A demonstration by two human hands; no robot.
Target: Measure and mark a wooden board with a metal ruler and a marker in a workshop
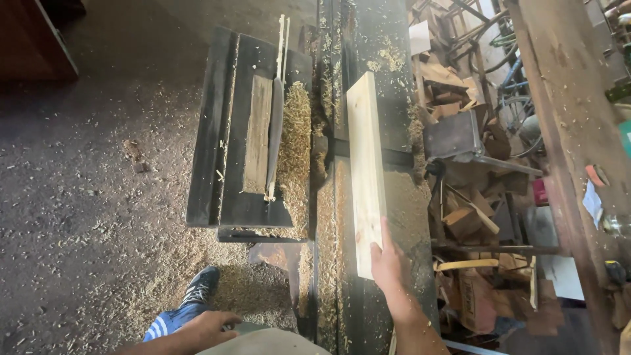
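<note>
I see a grey concrete floor (85,197) filling the left of the frame, strewn with wood shavings that thicken toward the centre. A dark metal worktop (253,204) sits at upper centre, sawdust heaped along its right edge. On the right, a pile of wood offcuts (470,217) lies jumbled beneath a rusty steel beam (559,118) running diagonally down the frame. Daylight falls from the upper right; a dark reddish cabinet (33,39) occupies the upper left corner.

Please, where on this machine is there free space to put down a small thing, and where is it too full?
Free: the dark table strip right of the pale board, bordered by the scrap pile; it carries only sawdust. The black ledge left of the grey plank is also bare. Crowded: the shavings heap beside the plank, and the scrap pile. The right hand holds the board's near end.
</note>
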